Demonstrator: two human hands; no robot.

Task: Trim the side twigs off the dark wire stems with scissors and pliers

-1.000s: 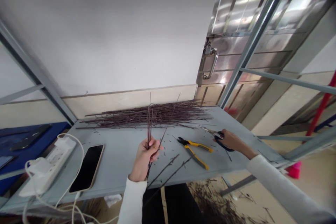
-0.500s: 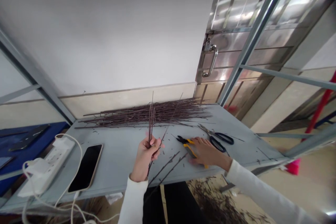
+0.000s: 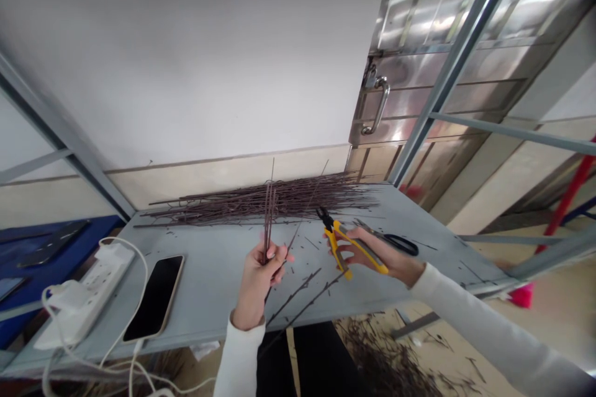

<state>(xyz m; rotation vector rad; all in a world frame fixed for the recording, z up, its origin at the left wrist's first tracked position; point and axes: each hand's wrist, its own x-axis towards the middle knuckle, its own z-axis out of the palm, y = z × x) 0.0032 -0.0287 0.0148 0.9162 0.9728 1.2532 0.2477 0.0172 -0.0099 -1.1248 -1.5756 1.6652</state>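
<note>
My left hand is closed round a few thin dark twigs that stand upright above the grey table. To its right, my right hand grips the yellow-handled pliers, lifted off the table with the jaws pointing up and left toward the twigs. A long pile of the same twigs lies along the table's far edge. Black-handled scissors lie on the table just behind my right hand.
A phone lies face up at the left, with a white power strip and cables beside it. Two loose twigs rest near the front edge. Twig scraps litter the floor. A steel door stands behind.
My right hand left the scissors on the table, moved left to the pliers, and has picked them up. My left hand kept the twigs upright in place.
</note>
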